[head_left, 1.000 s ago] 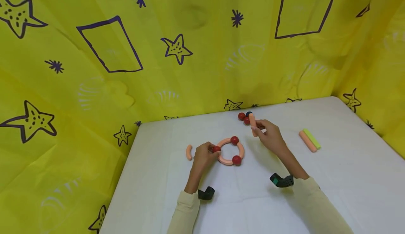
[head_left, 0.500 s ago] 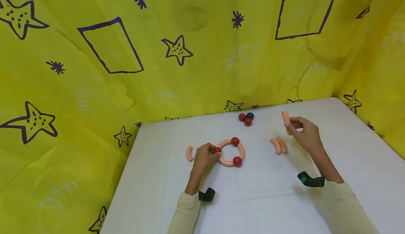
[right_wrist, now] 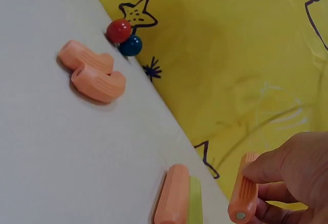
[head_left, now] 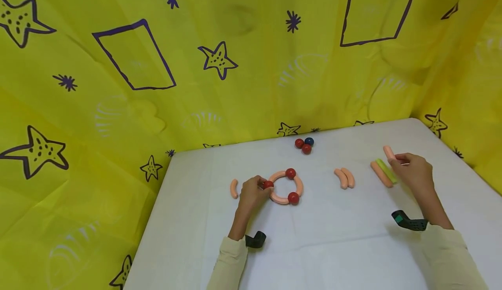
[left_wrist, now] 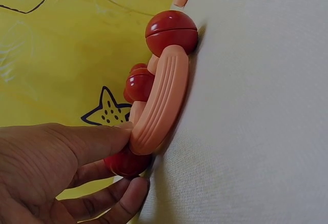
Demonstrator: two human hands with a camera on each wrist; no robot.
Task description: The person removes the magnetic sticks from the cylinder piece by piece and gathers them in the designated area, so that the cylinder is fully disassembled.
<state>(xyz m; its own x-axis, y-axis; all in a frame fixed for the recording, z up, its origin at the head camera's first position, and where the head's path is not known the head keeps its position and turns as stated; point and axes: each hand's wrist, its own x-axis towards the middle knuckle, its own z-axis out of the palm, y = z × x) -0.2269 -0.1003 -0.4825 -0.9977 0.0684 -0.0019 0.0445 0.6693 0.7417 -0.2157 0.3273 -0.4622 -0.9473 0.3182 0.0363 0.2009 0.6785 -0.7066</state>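
- The right hand [head_left: 416, 170] pinches a stick [right_wrist: 244, 196], held up near the green stick [head_left: 387, 171].
- The left hand [head_left: 251, 192] pinches the ring's [head_left: 280, 201] red ball [head_left: 268, 185].
- The stick looks light and hard; grab its bumpy middle.
- The ball looks slippery.

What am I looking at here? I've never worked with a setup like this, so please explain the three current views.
There is no machine: a person's two bare hands work at a white table before a yellow backdrop. The head view looks down from the person's head; the other two look out from each wrist.

The left hand holds a ring of curved orange pieces and red balls, at one ball. The right hand holds a straight orange bar.

Also on the table: another orange bar beside a green bar, a curved pair, a lone curved piece, and a cluster of two red balls and a blue one.
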